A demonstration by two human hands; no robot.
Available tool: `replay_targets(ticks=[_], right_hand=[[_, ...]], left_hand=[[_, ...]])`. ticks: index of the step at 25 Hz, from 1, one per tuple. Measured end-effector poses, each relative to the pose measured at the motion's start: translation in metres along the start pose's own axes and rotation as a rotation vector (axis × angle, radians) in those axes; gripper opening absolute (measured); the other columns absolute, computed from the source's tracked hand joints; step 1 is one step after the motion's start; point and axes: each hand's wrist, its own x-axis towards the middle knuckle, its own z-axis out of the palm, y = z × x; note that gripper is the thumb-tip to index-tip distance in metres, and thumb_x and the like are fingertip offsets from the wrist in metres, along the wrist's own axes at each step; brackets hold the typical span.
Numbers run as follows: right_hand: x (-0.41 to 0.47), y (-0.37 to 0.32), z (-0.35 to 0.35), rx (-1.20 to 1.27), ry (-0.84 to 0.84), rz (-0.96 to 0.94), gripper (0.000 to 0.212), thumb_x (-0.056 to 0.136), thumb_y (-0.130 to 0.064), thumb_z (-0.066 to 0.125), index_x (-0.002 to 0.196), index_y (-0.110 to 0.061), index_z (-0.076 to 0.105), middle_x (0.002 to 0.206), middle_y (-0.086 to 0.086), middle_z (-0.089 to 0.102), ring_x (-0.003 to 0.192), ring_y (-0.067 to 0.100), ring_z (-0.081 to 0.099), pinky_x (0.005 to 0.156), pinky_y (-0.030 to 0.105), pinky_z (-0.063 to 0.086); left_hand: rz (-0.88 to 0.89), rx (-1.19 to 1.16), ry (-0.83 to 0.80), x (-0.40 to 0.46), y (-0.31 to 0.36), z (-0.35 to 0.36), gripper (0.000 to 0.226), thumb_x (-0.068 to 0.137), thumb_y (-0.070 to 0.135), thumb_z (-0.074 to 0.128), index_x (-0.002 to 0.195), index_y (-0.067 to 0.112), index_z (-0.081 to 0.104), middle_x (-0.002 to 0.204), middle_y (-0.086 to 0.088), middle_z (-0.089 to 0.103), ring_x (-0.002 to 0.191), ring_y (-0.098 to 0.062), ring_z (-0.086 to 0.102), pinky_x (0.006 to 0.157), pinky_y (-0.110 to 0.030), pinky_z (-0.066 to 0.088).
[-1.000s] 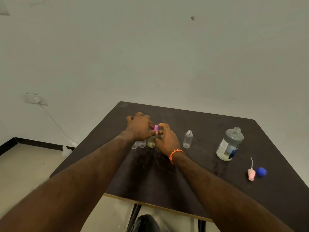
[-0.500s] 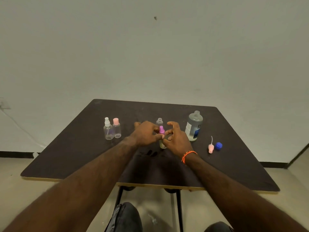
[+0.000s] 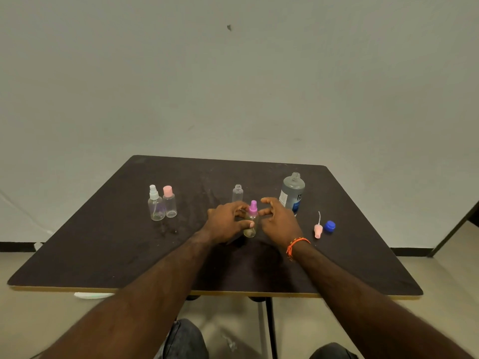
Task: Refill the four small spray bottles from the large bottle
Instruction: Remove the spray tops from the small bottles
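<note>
A small clear bottle with a purple spray top [image 3: 252, 218] stands at the middle of the dark table [image 3: 103, 242]. My left hand [image 3: 225, 224] is wrapped round its body, thumb on the front. My right hand [image 3: 278, 218] hovers just right of the purple top with its fingers spread, not touching it. An uncapped small bottle [image 3: 237, 193] stands just behind. A white-topped spray bottle [image 3: 156, 207] and a pink-capped bottle [image 3: 169, 203] stand together at the left. The large grey bottle [image 3: 293, 194] stands open at the right.
A loose pink spray head with its tube [image 3: 317, 229] and a blue cap [image 3: 329, 226] lie right of my right hand. The table's front edge [image 3: 207, 292] runs above my knees. A bare wall rises behind the table.
My right hand's fingers have come off the purple spray top and spread apart. My left hand has kept its hold on the bottle. The view has swung to centre the table.
</note>
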Motion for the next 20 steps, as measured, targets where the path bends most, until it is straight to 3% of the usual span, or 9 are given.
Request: replay_targets(ticks=[3,6,14,20], right_hand=[[0.009,-0.012,-0.008,-0.121,0.123,-0.061,0.031,0.087,-0.038,0.067,0.113,-0.023,0.065,0.085,-0.009,0.068,0.081,0.007,0.064,0.079,0.032,0.056],[0.018,-0.022,-0.008,-0.264,0.068,-0.133,0.029,0.085,-0.050,0.070,0.085,-0.021,0.072,0.072,-0.008,0.067,0.072,0.008,0.063,0.073,0.034,0.056],[0.025,-0.027,-0.005,-0.372,-0.026,-0.138,0.024,0.095,-0.040,0.062,0.091,-0.017,0.067,0.081,-0.001,0.065,0.077,0.015,0.061,0.079,0.043,0.056],[0.022,-0.029,-0.006,-0.356,0.002,-0.132,0.023,0.087,-0.042,0.071,0.083,-0.019,0.067,0.074,-0.004,0.065,0.070,0.011,0.061,0.071,0.035,0.056]], left_hand=[[0.002,0.055,0.008,0.001,-0.003,0.001,0.038,0.090,0.047,0.075,0.124,0.034,0.065,0.114,0.016,0.073,0.109,-0.003,0.059,0.095,-0.033,0.023],[0.015,0.083,0.020,0.003,-0.005,0.001,0.036,0.091,0.047,0.073,0.124,0.034,0.064,0.112,0.015,0.071,0.106,-0.005,0.057,0.095,-0.035,0.024],[0.036,0.082,0.025,0.006,-0.008,0.007,0.037,0.090,0.051,0.071,0.125,0.039,0.068,0.101,0.019,0.074,0.106,-0.005,0.062,0.092,-0.037,0.025],[0.044,0.051,0.035,0.004,-0.009,0.007,0.023,0.089,0.046,0.072,0.110,0.036,0.072,0.093,0.016,0.074,0.097,-0.004,0.062,0.092,-0.041,0.030]])
